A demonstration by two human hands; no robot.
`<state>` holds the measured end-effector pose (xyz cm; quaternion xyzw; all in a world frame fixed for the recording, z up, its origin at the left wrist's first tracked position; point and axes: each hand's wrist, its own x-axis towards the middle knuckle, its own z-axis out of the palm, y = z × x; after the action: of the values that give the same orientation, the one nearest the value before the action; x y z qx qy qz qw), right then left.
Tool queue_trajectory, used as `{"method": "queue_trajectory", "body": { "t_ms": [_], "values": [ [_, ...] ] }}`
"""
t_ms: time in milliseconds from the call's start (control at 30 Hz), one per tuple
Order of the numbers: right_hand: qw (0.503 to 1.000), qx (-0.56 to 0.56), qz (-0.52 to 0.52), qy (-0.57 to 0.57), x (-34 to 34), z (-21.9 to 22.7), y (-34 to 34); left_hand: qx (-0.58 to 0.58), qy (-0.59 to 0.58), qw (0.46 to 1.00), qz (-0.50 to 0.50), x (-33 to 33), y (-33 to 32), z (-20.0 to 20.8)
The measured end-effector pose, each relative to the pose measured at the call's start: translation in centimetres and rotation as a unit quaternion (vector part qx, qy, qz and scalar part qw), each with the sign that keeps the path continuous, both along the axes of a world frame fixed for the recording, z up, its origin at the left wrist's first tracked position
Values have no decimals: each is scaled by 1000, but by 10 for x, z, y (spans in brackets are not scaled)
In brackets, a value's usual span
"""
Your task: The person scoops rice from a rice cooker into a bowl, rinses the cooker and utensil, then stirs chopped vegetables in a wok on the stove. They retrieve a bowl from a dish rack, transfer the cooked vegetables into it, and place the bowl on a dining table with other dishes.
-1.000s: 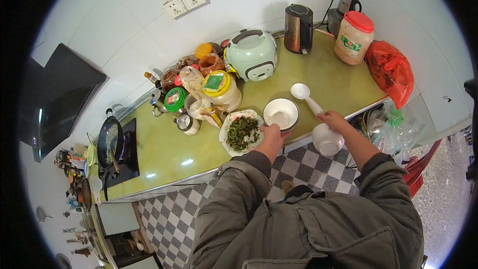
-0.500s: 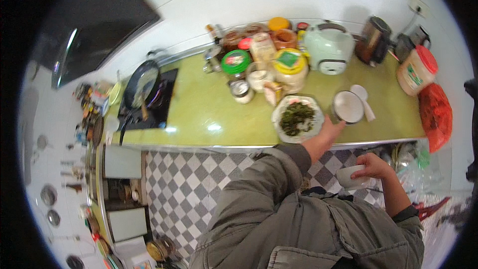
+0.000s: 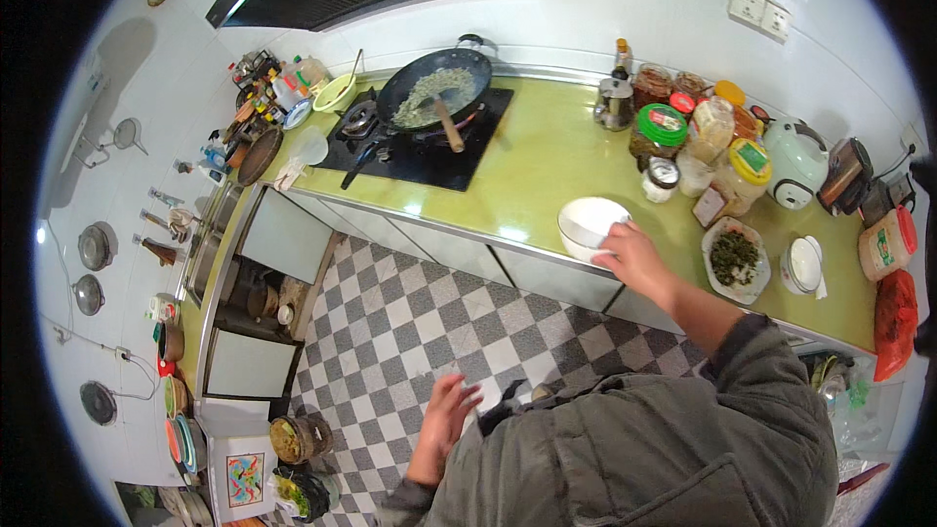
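A white bowl [image 3: 578, 242] is at the counter's front edge; whether it rests there or hangs just above, I cannot tell. My right hand [image 3: 634, 259] grips its right rim, thumb and fingers closed on it. Over the floor, near my body, my left hand [image 3: 449, 420] holds nothing, its fingers loosely apart. To the right of the bowl stands a white plate [image 3: 719, 280] heaped with dark green chopped vegetables [image 3: 734, 259]. Beyond it, a smaller white bowl [image 3: 802, 266] stands beside a white spoon, partly hidden.
A wok [image 3: 478, 73] with pale food and a wooden-handled spatula [image 3: 448, 125] sits on the black stove [image 3: 468, 171]. Jars with a green lid [image 3: 662, 124] and a yellow lid [image 3: 751, 161] crowd the back right. Beside them stands a pale green rice cooker [image 3: 795, 168].
The view has swung left toward the stove. My right hand has brought the white bowl from low at the right to the counter edge. My left hand has drawn back from the plate.
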<state>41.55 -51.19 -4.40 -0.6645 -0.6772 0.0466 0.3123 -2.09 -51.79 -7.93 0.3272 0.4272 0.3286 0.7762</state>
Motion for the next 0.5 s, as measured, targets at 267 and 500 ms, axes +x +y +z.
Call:
{"method": "queue_trajectory", "body": {
  "t_ms": [267,500],
  "values": [
    [982,112,-12,-154,-20,-80,175,25,-3,994,109,-126,-10,-2],
    [986,75,-64,-133,-23,-101,232,18,-45,992,117,-121,118,10]
  ]
}}
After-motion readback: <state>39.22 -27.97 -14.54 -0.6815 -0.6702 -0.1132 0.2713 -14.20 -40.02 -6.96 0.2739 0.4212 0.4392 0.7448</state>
